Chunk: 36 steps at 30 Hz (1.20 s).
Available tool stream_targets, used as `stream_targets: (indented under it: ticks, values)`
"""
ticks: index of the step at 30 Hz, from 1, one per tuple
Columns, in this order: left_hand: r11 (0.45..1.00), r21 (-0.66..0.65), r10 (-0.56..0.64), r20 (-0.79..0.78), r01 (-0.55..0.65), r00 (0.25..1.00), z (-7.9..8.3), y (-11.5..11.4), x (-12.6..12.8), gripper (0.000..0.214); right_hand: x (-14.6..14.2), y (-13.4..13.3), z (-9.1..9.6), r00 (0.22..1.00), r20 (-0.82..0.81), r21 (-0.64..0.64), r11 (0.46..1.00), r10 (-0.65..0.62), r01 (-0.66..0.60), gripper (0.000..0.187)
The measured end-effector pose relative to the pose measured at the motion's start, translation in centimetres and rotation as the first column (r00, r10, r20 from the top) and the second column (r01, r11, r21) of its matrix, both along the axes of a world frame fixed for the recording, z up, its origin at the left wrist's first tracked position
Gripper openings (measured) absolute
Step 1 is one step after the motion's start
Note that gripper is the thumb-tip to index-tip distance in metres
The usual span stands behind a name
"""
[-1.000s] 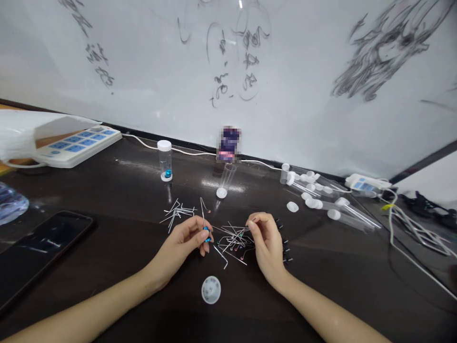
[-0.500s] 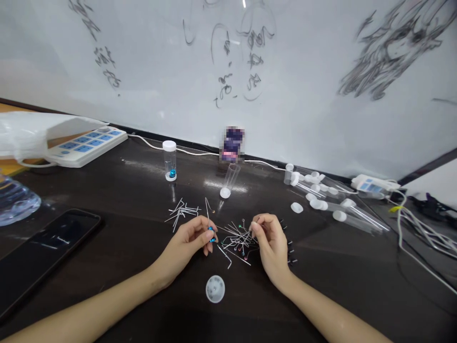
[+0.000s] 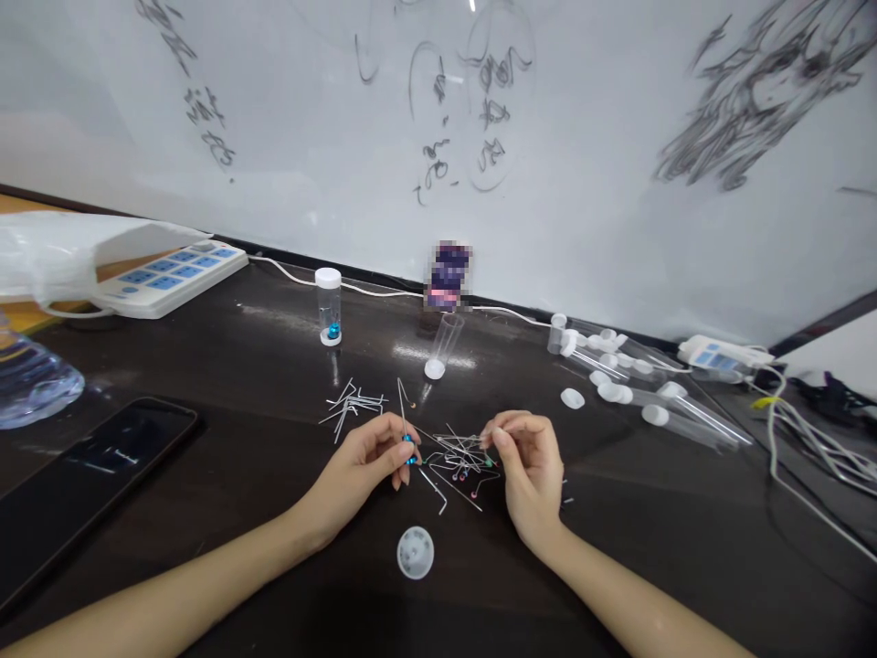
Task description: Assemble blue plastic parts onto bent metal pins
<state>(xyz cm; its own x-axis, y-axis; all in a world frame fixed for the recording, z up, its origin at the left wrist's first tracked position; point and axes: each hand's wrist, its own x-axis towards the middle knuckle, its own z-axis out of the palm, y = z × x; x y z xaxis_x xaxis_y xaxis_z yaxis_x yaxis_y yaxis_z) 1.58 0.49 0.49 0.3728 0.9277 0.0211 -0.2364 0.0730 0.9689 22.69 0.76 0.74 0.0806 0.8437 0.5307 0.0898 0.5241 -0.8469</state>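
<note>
My left hand [image 3: 364, 466] pinches a thin wire-legged part with a small blue head [image 3: 409, 447], its legs pointing up. My right hand [image 3: 529, 471] is closed in a pinch at the right edge of a tangled pile of coloured-headed wire parts [image 3: 458, 459] on the dark table [image 3: 226, 366]; what its fingertips grip is too small to make out. A white round cap [image 3: 415, 553] lies just in front of both hands. A second pile of bent bare wires [image 3: 351, 406] sits beyond my left hand.
A capped clear vial with blue pieces [image 3: 329, 306] and an open tilted vial [image 3: 442, 346] stand farther back. Several empty vials and caps [image 3: 617, 375] lie at the right. A black phone [image 3: 82, 475] and a water bottle [image 3: 27, 384] are left, power strips [image 3: 164, 279] and cables [image 3: 808, 439] at both sides.
The view has drifted slightly. My right hand has shifted a little right along the pile of coloured parts, now covering the small black parts beside it. My left hand keeps its pinch.
</note>
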Motion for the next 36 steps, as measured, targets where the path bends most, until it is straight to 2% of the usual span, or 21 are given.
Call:
stream_targets:
  ticks: [18,27,31,36]
  values:
    - [1.000,0.011,0.000,0.006,0.000,1.000,0.17,-0.04,0.01,0.012,-0.02,-0.45,0.09,0.999,-0.040,0.160,0.987,-0.021,0.028,0.007]
    - [1.000,0.012,-0.003,0.000,0.003,1.000,0.11,-0.03,0.00,0.012,0.11,-0.09,-0.08,0.998,0.059,0.050,0.998,0.036,-0.039,0.009]
    - [1.000,0.016,-0.005,0.001,0.005,1.000,0.03,0.01,0.04,0.013,0.28,0.02,-0.23,0.994,0.104,-0.029,0.999,0.029,-0.026,0.009]
    - [1.000,0.021,0.008,-0.021,-0.008,1.000,-0.28,0.07,0.08,0.014,0.38,0.00,-0.28,0.990,0.138,-0.053,0.998,-0.028,0.036,0.009]
